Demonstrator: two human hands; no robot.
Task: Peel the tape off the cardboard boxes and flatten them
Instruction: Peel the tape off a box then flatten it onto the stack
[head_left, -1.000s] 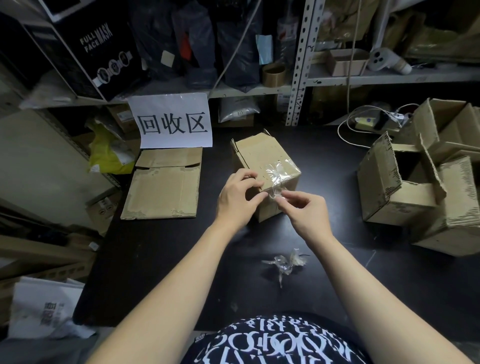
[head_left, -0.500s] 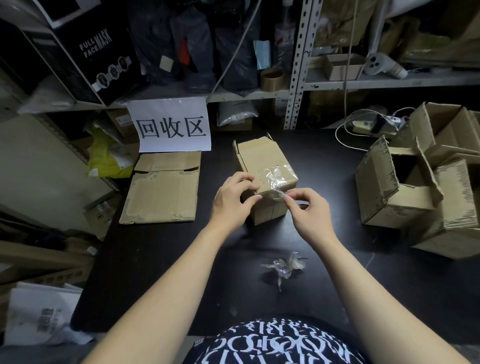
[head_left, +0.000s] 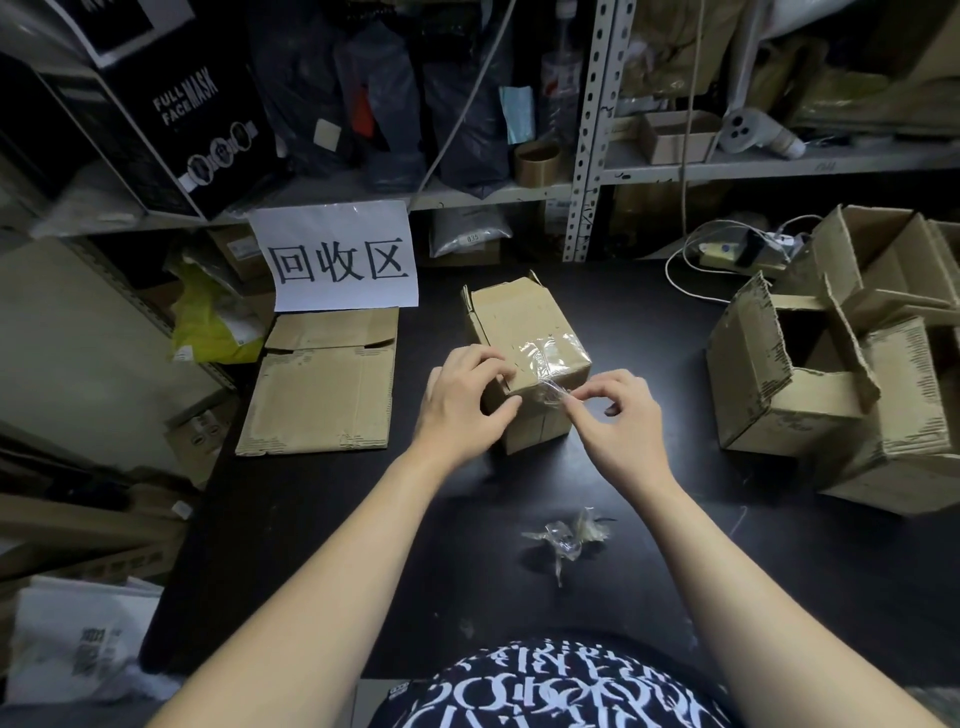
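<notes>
A small brown cardboard box (head_left: 522, 327) lies on the black table (head_left: 311, 519), its near end wrapped in clear tape (head_left: 553, 358). My left hand (head_left: 462, 402) grips the box's near left corner, fingers curled over the top edge. My right hand (head_left: 615, 415) pinches a loose end of the clear tape at the box's near right edge between thumb and forefinger. A crumpled wad of peeled tape (head_left: 566, 535) lies on the table closer to me.
A flattened cardboard box (head_left: 322, 395) lies at the left under a white paper sign (head_left: 337, 257). Several open, torn boxes (head_left: 841, 374) crowd the right side. Metal shelving (head_left: 589, 130) with bags and boxes stands behind. A white cable (head_left: 680, 275) trails at the back right.
The box has settled lower onto the table. My right hand's pinch moved from the box's front face to its near right edge, stretching the tape end outward.
</notes>
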